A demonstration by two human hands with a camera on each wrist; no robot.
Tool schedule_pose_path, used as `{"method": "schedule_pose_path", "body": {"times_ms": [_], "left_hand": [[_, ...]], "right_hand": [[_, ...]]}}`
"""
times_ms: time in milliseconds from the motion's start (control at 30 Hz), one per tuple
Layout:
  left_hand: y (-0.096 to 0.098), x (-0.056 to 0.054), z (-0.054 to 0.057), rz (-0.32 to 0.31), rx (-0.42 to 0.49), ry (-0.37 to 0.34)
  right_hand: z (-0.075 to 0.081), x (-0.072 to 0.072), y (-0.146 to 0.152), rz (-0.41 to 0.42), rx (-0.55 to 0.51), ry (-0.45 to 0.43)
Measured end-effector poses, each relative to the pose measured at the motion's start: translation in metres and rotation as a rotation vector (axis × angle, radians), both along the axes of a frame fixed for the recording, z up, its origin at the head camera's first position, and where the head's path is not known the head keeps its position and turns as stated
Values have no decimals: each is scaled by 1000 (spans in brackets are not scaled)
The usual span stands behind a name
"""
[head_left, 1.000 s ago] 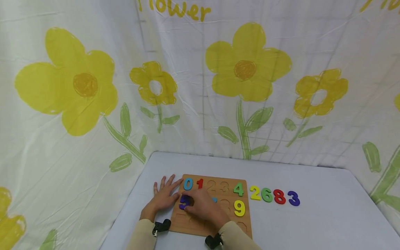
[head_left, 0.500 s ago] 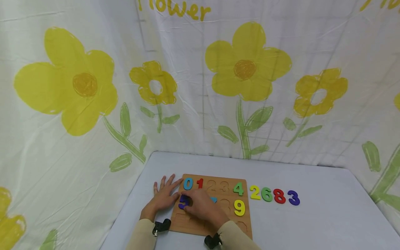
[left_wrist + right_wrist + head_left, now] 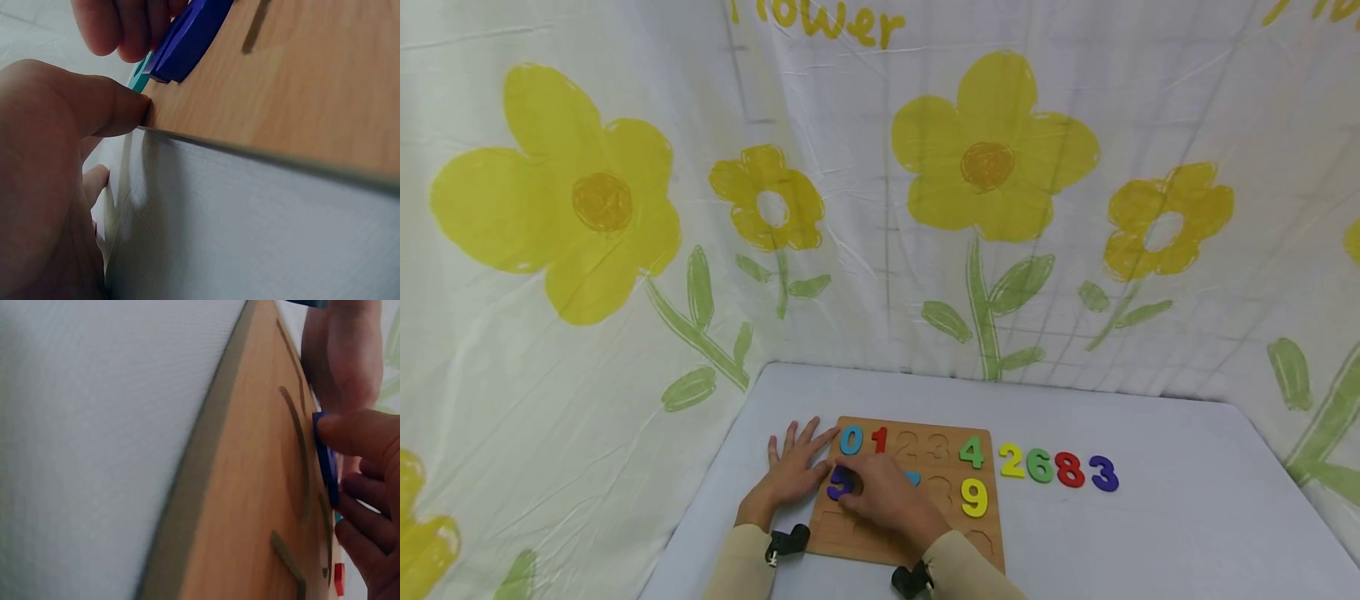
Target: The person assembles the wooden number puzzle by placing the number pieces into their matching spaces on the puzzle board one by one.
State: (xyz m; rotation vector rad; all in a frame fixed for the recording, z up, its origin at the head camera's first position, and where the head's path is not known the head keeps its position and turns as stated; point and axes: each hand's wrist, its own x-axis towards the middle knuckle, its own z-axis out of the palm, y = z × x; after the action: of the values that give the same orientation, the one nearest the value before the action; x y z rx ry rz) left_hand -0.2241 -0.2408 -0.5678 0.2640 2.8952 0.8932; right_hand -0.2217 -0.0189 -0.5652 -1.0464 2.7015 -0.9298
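A wooden number puzzle board [image 3: 910, 425] lies on the white table. Over the left of its second row, my right hand [image 3: 891, 496] pinches a purple number 5 [image 3: 838, 483] between thumb and fingers. In the left wrist view the 5 [image 3: 194, 40] looks slightly tilted, its edge standing above the wood. My left hand [image 3: 790, 477] rests flat at the board's left side with fingers spread, its thumb [image 3: 119, 106] touching the edge. A blue 0 [image 3: 851, 440] and red 1 [image 3: 879, 439] are in the top row. My right hand partly covers a blue piece [image 3: 912, 479].
A green 4 [image 3: 972, 452] and yellow 9 [image 3: 974, 497] sit in the board's right column. Just right of the board, a yellow 2 [image 3: 1012, 460], green 6 [image 3: 1039, 465], red 8 [image 3: 1069, 470] and purple 3 [image 3: 1103, 473] line up on the table. A flowered curtain [image 3: 850, 333] hangs behind.
The purple 5 has shifted very slightly left in my right hand's pinch. My left hand stays in place at the board's side.
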Motion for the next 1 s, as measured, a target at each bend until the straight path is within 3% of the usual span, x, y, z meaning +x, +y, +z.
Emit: {"method": "schedule_pose_path", "body": {"times_ms": [233, 633, 1000], "left_hand": [[0, 0, 1, 2, -1, 1], [0, 0, -1, 10, -4, 7], [1, 1, -1, 6, 3, 8]], "right_hand": [[-3, -1, -4, -2, 1, 27], [2, 3, 5, -7, -55, -42], [24, 8, 60, -59, -112, -183]]}}
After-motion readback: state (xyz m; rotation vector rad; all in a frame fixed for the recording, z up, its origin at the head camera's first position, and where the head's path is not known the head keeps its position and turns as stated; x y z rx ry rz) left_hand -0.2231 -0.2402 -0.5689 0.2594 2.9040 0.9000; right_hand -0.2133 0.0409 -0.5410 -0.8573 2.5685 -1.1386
